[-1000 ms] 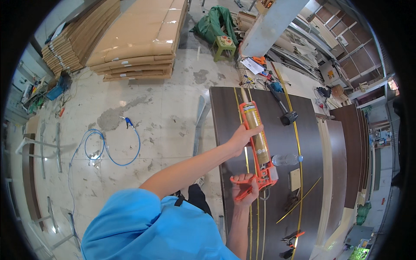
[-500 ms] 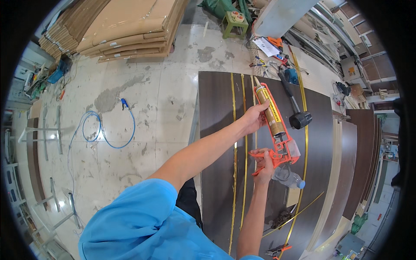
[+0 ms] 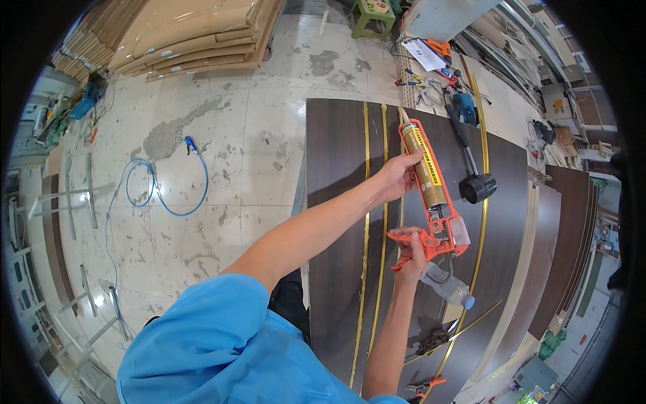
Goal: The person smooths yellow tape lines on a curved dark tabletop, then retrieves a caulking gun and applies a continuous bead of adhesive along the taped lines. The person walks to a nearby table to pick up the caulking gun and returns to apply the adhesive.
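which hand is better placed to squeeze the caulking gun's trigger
Probably the right hand: its fingers wrap around the handle end of the orange caulking gun, where the trigger is. The left hand holds it farther forward, beside the cartridge, away from the trigger.

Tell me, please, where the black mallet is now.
In the head view, the black mallet lies on the dark panel, right of the orange caulking gun, its head by a gold strip.
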A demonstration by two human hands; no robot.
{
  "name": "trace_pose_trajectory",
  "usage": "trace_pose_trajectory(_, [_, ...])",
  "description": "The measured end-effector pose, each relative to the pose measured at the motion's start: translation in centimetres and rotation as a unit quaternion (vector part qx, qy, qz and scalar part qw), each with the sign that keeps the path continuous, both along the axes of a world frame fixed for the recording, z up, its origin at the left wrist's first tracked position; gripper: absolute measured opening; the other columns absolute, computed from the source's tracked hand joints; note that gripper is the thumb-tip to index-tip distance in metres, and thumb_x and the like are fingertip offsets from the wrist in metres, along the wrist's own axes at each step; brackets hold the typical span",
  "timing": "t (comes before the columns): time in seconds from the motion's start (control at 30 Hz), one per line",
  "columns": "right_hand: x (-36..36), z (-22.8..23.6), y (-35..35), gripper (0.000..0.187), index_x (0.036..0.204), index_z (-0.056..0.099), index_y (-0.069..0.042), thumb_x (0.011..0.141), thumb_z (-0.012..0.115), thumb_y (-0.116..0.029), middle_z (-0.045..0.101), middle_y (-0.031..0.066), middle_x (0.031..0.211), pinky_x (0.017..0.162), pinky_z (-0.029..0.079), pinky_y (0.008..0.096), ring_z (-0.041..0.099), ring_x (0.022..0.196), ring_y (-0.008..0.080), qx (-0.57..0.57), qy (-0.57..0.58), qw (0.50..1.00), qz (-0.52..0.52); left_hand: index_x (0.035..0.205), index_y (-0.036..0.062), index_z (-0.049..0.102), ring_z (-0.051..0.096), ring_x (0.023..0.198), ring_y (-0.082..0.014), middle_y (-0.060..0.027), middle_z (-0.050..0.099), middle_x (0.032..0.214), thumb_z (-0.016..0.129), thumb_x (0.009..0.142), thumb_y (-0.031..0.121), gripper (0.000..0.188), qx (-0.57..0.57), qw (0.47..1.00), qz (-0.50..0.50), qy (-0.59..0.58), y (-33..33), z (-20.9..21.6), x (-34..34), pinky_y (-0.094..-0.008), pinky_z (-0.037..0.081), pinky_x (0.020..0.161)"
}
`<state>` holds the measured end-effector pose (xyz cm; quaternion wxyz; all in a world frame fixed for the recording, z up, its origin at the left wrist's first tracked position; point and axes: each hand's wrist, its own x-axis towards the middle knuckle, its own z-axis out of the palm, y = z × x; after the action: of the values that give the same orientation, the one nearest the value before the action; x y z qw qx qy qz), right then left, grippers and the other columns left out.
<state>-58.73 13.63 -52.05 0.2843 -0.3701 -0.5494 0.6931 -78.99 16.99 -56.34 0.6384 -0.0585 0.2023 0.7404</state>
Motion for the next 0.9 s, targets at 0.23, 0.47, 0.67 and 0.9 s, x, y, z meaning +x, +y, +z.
trace_pose_trajectory(0.23, [-0.3, -0.6, -0.3, 0.023, 0.101, 0.060, 0.000, 0.105, 0.053, -0.022, 0.065, 0.0152, 0.094, 0.092, 0.055, 0.0437, 0.067, 0.095, 0.0272, -0.002, 0.002, 1.000, -0.010, 0.114, 0.0140, 0.067, 0.066, 0.093, -0.0092, 0.0040, 0.069, 0.102, 0.063, 0.101, 0.048, 0.037, 0.004, 1.000, -0.004, -0.014, 0.0, -0.5, -0.2, -0.0289, 0.052, 0.083])
trace_pose_trajectory(0.47, [-0.2, -0.9, -0.5, 0.023, 0.101, 0.060, 0.001, 0.104, 0.053, -0.021, 0.065, 0.0153, 0.094, 0.091, 0.056, 0.0434, 0.068, 0.094, 0.0270, -0.007, -0.009, 1.000, -0.024, 0.115, 0.0123, 0.066, 0.068, 0.091, -0.0098, 0.0027, 0.071, 0.100, 0.063, 0.102, 0.046, 0.037, 0.010, 1.000, -0.007, -0.026, -0.1, -1.2, -0.2, -0.0278, 0.054, 0.079])
trace_pose_trajectory(0.67, [0.0, -0.8, -0.8, 0.023, 0.101, 0.060, 0.001, 0.104, 0.053, -0.020, 0.066, 0.0154, 0.093, 0.089, 0.057, 0.0436, 0.069, 0.092, 0.0268, 0.003, -0.010, 0.999, -0.033, 0.116, 0.0110, 0.066, 0.067, 0.094, -0.0109, 0.0013, 0.069, 0.103, 0.063, 0.102, 0.044, 0.036, 0.005, 0.999, -0.006, -0.038, -0.3, -1.3, 0.0, -0.0291, 0.055, 0.081])
trace_pose_trajectory(0.9, [-0.2, 0.4, -0.8, 0.020, 0.098, 0.060, 0.002, 0.102, 0.055, -0.016, 0.067, 0.0165, 0.088, 0.086, 0.059, 0.0440, 0.069, 0.084, 0.0264, 0.029, -0.021, 0.999, -0.018, 0.119, 0.0082, 0.064, 0.067, 0.100, -0.0149, -0.0018, 0.066, 0.107, 0.066, 0.101, 0.041, 0.037, -0.005, 0.997, 0.010, -0.075, -0.4, -1.2, 0.4, -0.0328, 0.056, 0.091])
